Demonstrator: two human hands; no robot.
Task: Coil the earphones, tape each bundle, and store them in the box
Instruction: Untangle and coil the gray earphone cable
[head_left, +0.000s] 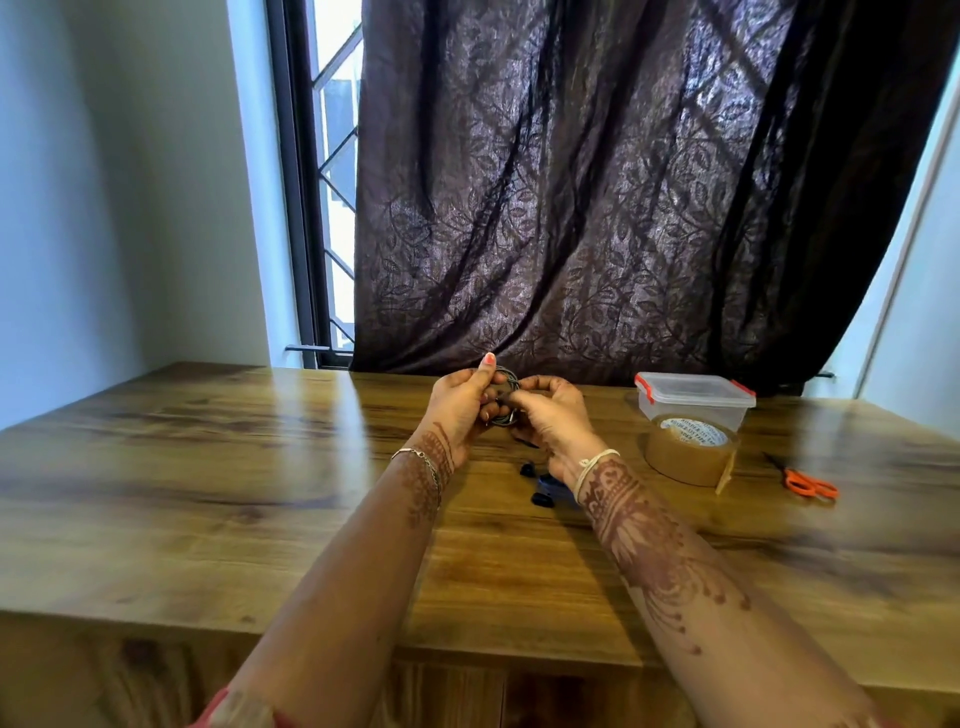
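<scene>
My table (208, 467) is wood-grain with a glossy sheen. The curtain (597, 182) is thin leaf-patterned cloth. Box (693, 400) is clear smooth plastic, tape roll (685, 457) shiny brown, scissors (810, 486) have orange plastic handles, earphone cord (506, 400) looks smooth.

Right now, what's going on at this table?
A person holds a small earphone coil between both hands, the left hand and right hand pinching it above the wooden table. More dark earphones lie by the right wrist. To the right sit a roll of brown tape, a lidded plastic box behind it and orange scissors, none being touched.
</scene>
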